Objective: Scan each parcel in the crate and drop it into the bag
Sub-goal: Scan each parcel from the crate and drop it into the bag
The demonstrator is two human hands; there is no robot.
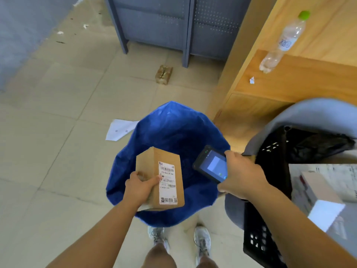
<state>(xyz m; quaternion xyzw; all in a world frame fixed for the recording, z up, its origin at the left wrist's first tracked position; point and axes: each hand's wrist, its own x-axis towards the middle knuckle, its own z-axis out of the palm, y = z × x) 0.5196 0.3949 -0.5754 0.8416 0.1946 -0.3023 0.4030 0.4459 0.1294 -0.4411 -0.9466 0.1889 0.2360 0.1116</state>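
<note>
Left hand [139,187] comes in from the bottom left, forearm angled up, and it's got the cardboard parcel [147,163] gripped at its lower left edge: thumb across the front face touching the side of the white shipping label [168,182], fingers curled round the back. The parcel is held upright right over the open mouth of the blue bag [173,128], label facing up at the camera.

Just to the right of it, the right hand [241,171] is wrapped round a dark handheld scanner [211,164], screen lit, top end tilted towards the parcel. The two aren't touching. That arm reaches in from the lower right, crossing in front of the black crate [270,151].

The crate sits on a grey chair [309,113] and has more parcels [316,190] in it, kind of blurry.

Room-wise: beige tiled floor [58,113], a loose sheet of paper [119,129] next to the bag's left side, a small brownish packet [163,74] further back, and a grey metal cabinet [164,22] behind that. On the right there's a wooden desk [289,80] with a clear plastic bottle [284,41], green cap, on it.
</note>
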